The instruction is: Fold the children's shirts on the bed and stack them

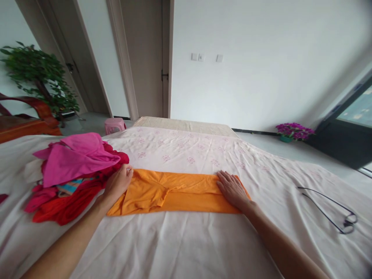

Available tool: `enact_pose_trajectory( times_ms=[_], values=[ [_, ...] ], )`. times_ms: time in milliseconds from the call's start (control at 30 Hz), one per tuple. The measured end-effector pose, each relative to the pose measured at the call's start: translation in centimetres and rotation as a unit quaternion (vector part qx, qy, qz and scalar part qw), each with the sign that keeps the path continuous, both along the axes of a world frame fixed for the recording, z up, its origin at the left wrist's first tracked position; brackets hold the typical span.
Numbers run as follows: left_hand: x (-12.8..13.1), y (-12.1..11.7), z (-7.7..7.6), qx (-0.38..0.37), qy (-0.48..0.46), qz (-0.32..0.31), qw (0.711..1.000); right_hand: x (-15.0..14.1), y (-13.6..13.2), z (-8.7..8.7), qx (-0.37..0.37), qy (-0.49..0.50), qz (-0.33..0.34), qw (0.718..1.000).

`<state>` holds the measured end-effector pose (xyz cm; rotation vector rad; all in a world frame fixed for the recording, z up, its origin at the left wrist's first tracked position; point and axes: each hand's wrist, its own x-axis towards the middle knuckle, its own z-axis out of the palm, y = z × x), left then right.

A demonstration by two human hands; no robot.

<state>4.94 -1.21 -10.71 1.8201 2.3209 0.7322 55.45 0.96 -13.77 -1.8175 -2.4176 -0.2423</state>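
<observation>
An orange T-shirt [188, 193] lies folded lengthwise into a long strip across the cloth, one short sleeve showing on top near its left end. My left hand [119, 181] pinches the shirt's upper left corner, fingers closed. Flat on the right end of the strip rests my right hand [232, 190], its fingers stretched out. Just beyond my left hand is a heap of clothes [77, 159], with a pink garment on top and red and striped pieces beneath.
A pale flowered cloth [186, 244] covers the wide surface under the shirt. Eyeglasses [334, 209] lie at the right. Past the far edge stand a pink stool [114, 126] and a pot of purple flowers [293, 132]. A wooden chair [31, 116] is at the left.
</observation>
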Motion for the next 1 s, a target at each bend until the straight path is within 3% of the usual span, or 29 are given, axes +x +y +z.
enact_pose_trajectory(
  times_ms=[100,333,600,767,867,933,1000],
  values=[
    [0.0,0.4,0.2,-0.055,0.021,0.042,0.997,-0.1,0.1,0.3,-0.006,-0.002,-0.004,1.000],
    [0.8,3.5,0.7,-0.098,-0.001,0.059,0.993,-0.3,0.0,0.3,-0.003,0.012,-0.013,1.000],
    [-1.0,4.1,-0.8,-0.042,-0.010,0.081,0.996,0.0,0.0,0.2,0.008,0.030,-0.005,1.000],
    [-0.6,3.2,0.1,-0.032,0.026,0.080,0.996,0.0,-0.1,0.3,0.005,0.024,-0.002,1.000],
    [1.5,2.2,1.3,0.053,0.088,0.013,0.995,-0.2,-0.3,0.7,0.005,0.010,0.001,1.000],
    [3.2,1.4,1.6,0.117,0.106,-0.086,0.984,-0.8,-0.5,1.2,0.009,0.000,-0.014,1.000],
    [5.0,0.9,1.3,0.119,0.079,-0.185,0.972,-2.1,-0.9,1.8,0.013,-0.001,-0.027,1.000]
  ],
)
